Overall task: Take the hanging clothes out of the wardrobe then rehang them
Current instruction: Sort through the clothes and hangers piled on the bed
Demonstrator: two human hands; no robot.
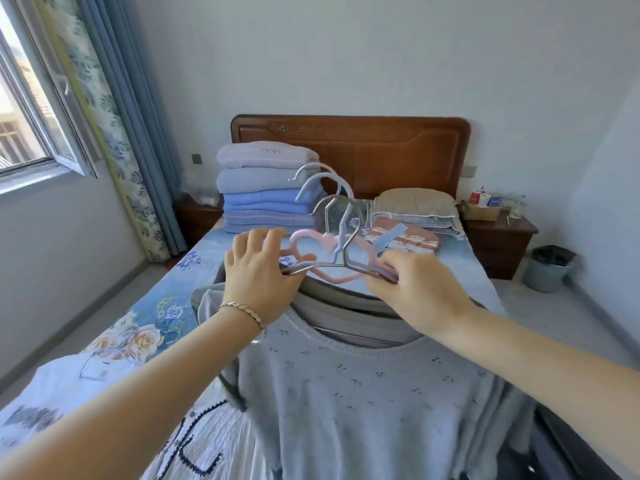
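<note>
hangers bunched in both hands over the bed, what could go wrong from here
1. The hangers are held as one bundle by the left hand and right hand; their hooks overlap and may tangle when separated.
2. One could slip out and drop onto the grey sweater below.

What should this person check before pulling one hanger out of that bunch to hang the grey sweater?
1. Both ends of the bunch of hangers held: ok, the left hand grips one end and the right hand the other.
2. Hooks free of each other: not ok, the hooks are stacked and crossing.
3. Pink hanger separate from the metal ones: not ok, it lies inside the bunch.
4. Grey sweater laid flat with its neckline facing up: ok.
5. Only one garment under the neckline: not ok, other collars show beneath it.
6. Wardrobe rail ready: cannot tell, no wardrobe is in view.
</note>
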